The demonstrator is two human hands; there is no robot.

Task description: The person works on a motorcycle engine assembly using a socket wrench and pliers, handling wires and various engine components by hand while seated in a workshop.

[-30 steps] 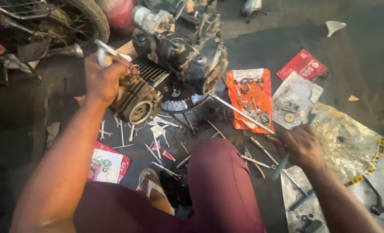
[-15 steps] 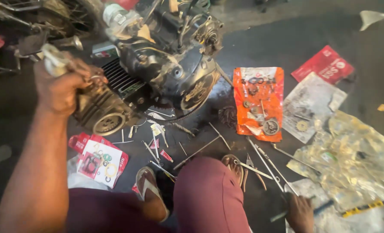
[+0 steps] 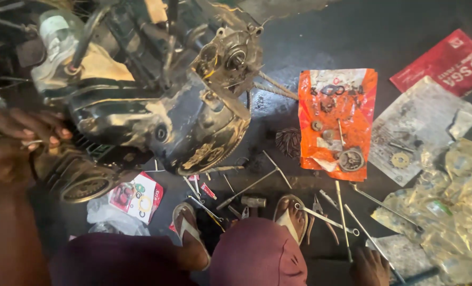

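Plainly, the biggest thing here is the dark, greasy motorcycle engine block (image 3: 161, 106), lying tilted on the black oily floor (image 3: 320, 32) with its finned cylinder (image 3: 82, 180) pointing toward the person. The left hand (image 3: 18, 137) rests at the cylinder's upper edge, its fingers (image 3: 45, 130) curled and clenched on a small pale metal part that I cannot identify. To the right lies an orange plastic packet (image 3: 336, 122) with small gears and washers spread on it, beside a grey sheet of paper (image 3: 421, 132) and a crumpled clear plastic bag (image 3: 453, 212). Long thin metal rods and spanners (image 3: 347, 217) are scattered near the sandalled feet (image 3: 291, 212). The right hand (image 3: 371, 267) shows only at the bottom edge, touching a rod; whether its fingers are closed I cannot tell.

In my judgement, the tilted engine could roll onto the loose parts, and oily fingers could drop the small piece among the clutter.
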